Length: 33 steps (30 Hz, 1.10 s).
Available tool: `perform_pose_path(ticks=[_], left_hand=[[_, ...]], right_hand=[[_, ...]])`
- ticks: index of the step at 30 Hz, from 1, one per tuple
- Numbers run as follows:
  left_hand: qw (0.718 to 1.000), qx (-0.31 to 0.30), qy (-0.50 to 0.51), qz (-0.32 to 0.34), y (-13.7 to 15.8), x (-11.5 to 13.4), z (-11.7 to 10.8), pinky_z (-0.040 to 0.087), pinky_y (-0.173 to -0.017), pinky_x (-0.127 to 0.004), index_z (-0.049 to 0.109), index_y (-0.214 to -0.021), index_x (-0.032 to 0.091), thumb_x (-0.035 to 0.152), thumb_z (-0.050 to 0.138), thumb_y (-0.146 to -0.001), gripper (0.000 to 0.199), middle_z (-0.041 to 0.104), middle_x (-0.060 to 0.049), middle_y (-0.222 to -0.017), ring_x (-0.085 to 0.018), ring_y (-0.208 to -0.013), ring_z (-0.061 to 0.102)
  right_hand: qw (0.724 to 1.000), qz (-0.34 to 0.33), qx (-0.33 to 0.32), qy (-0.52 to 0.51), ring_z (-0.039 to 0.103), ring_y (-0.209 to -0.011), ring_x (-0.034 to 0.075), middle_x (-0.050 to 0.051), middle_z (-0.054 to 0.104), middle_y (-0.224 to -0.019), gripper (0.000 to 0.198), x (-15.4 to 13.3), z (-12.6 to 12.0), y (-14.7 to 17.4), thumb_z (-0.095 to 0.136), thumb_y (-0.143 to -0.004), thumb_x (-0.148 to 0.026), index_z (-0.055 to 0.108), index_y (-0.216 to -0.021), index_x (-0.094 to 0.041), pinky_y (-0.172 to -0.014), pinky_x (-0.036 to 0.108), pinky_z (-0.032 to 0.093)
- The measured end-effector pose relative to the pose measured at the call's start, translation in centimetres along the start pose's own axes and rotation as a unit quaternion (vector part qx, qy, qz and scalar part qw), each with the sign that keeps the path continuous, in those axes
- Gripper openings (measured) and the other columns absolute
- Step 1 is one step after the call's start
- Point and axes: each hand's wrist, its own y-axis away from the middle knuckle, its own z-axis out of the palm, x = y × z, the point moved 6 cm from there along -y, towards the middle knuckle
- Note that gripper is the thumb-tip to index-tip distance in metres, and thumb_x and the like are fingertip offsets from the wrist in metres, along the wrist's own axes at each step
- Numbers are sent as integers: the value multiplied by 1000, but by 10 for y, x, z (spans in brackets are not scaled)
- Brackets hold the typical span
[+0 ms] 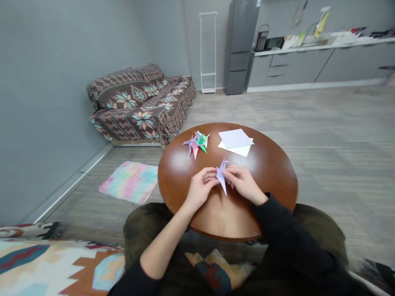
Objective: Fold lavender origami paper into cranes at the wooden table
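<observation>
A pale purple paper crane (221, 176) is held between my two hands above the near half of the round brown table (271, 168). My left hand (202, 185) pinches it from the left side, fingers curled. From the right, my right hand (242, 183) grips it between thumb and fingers. The crane's wings point up and down, and its thin head and neck stick out at the top right. Farther back on the table sits a cluster of folded cranes (197, 143) in purple, pink and green. Right of them lies a stack of purple and white paper sheets (236, 139).
A sofa (132, 107) under a patterned cover stands beyond the table on the left. On the floor lies a pastel mat (129, 181). A grey fridge (242, 45), a white rack (208, 53) and a kitchen counter (296, 68) line the far wall.
</observation>
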Motion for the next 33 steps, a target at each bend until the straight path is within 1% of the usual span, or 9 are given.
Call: perform_pose_path(ticks=[2, 4, 7, 9, 12, 18, 23, 28, 33], left_hand=[[1000, 17, -1, -5, -1, -2, -4, 58, -92, -37, 73, -97, 14, 20, 83, -72, 28, 79, -10, -94, -23, -90, 76], [1000, 29, 1, -9, -2, -5, -6, 60, -86, -38, 73, -88, 13, 25, 84, -72, 23, 79, -10, -86, -23, -82, 75], [999, 43, 17, -17, -3, -9, -8, 63, -83, -40, 71, -82, 13, 35, 87, -70, 30, 78, -9, -78, -23, -75, 75], [998, 54, 25, -19, -4, -11, -10, 63, -83, -40, 71, -82, 13, 39, 89, -68, 35, 77, -8, -76, -22, -73, 75], [997, 63, 32, -19, -5, -11, -13, 63, -83, -39, 70, -81, 12, 43, 90, -67, 40, 76, -7, -73, -20, -71, 75], [998, 50, 32, -12, -8, -14, -15, 64, -78, -36, 67, -78, 12, 46, 94, -60, 47, 75, -6, -72, -20, -70, 75], [999, 49, 18, 8, -11, -15, -15, 60, -64, -29, 56, -83, 17, 45, 93, -60, 52, 72, -1, -62, -17, -57, 71], [999, 27, 2, 25, -9, -11, -9, 53, -53, -24, 56, -85, 17, 39, 91, -64, 46, 67, 2, -54, -14, -47, 65], [999, 21, 13, 46, -8, -7, -8, 55, -60, -23, 57, -100, 17, 32, 86, -72, 43, 67, 5, -59, -13, -54, 67]], right_hand=[[1000, -4, -21, 4, 51, -50, 11, 0, 59, -67, 35, 2, 5, 0, 67, -92, -47, 76, -81, -15, -46, 24, 42], [999, -5, -32, 1, 53, -52, 12, 0, 60, -64, 32, 6, 8, -1, 68, -90, -45, 74, -82, -14, -47, 24, 43], [999, -1, -29, -17, 54, -50, 12, -2, 59, -60, 30, 10, 11, -1, 64, -92, -44, 69, -91, -15, -46, 23, 43], [999, 1, -25, -36, 54, -49, 12, -2, 60, -62, 29, 12, 13, -1, 60, -93, -44, 65, -95, -16, -45, 23, 45], [997, 4, -29, -66, 60, -54, 14, -2, 62, -64, 30, 14, 18, -1, 68, -87, -42, 61, -100, -16, -48, 26, 50], [994, 2, 3, -112, 64, -57, 16, -2, 64, -66, 37, 17, 21, -2, 76, -80, -48, 54, -94, -20, -50, 28, 52], [991, -13, 19, -131, 63, -54, 14, -4, 64, -66, 41, 20, 20, -3, 81, -76, -45, 51, -92, -22, -54, 28, 52], [990, -20, 32, -136, 57, -50, 11, -8, 62, -65, 44, 21, 18, -2, 82, -73, -39, 45, -90, -25, -52, 24, 46], [991, -23, 34, -130, 61, -54, 12, -7, 63, -66, 42, 18, 19, 0, 81, -77, -41, 47, -96, -24, -57, 26, 50]])
